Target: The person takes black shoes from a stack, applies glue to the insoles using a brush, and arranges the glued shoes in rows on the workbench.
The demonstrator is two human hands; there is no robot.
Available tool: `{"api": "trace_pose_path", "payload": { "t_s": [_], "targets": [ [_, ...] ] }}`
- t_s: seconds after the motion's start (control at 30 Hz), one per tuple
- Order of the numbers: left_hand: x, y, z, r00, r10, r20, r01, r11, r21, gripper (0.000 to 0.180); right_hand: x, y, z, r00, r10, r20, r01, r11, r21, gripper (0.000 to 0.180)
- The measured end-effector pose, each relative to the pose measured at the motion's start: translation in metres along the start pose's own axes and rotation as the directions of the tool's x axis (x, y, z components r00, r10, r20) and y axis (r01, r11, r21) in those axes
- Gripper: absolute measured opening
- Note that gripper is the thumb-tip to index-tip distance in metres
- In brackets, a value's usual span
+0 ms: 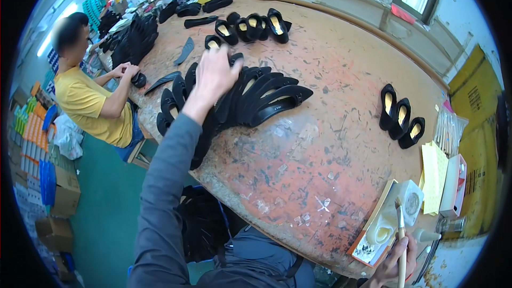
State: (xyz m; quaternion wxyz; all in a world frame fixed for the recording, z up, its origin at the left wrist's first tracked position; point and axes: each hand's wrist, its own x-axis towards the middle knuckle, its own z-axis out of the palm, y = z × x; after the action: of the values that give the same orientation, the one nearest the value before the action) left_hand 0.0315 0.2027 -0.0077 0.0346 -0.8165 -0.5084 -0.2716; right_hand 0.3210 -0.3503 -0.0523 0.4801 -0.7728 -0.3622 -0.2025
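Note:
My left hand (215,72) reaches out over a packed row of black pointed shoes (266,93). Its thumb stands apart from the fingers, and the fingertips come close to a black shoe (212,40) with a pale insole; whether they touch it I cannot tell. In my right hand (397,260), at the lower right, is a brush (401,240) with a wooden handle, its bristles pointing up. Beside the brush is a whitish plastic container (410,202) in a shallow tray (368,250), along with a small round cup (380,233).
Several black shoes with pale insoles (277,25) stand at the back, and three more (400,116) at the right. Yellow sheets (433,173) lie beside a white box (453,186). On the left sits a person in a yellow shirt (88,104), handling a dark item near piled shoes (136,40).

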Motion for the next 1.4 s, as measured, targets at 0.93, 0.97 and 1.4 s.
{"api": "trace_pose_path", "payload": {
  "t_s": [0.93, 0.97, 1.4],
  "targets": [
    [-0.145, 0.153, 0.033, 0.888, 0.452, -0.079, -0.457, 0.888, -0.052, 0.024, -0.019, -0.015, -0.034, 0.974, 0.224, -0.021, -0.223, 0.973, 0.051, 0.029],
    [-0.154, 0.178, 0.027, 0.881, 0.472, 0.037, -0.470, 0.881, -0.048, 0.026, -0.020, -0.010, -0.039, 0.961, 0.275, 0.016, -0.275, 0.960, 0.058, 0.033],
    [-0.164, 0.148, 0.032, 0.617, 0.095, 0.782, -0.117, 0.993, -0.029, 0.082, 0.019, -0.008, -0.058, 0.876, 0.357, 0.324, -0.206, 0.885, -0.419, 0.009]
  ]
}}
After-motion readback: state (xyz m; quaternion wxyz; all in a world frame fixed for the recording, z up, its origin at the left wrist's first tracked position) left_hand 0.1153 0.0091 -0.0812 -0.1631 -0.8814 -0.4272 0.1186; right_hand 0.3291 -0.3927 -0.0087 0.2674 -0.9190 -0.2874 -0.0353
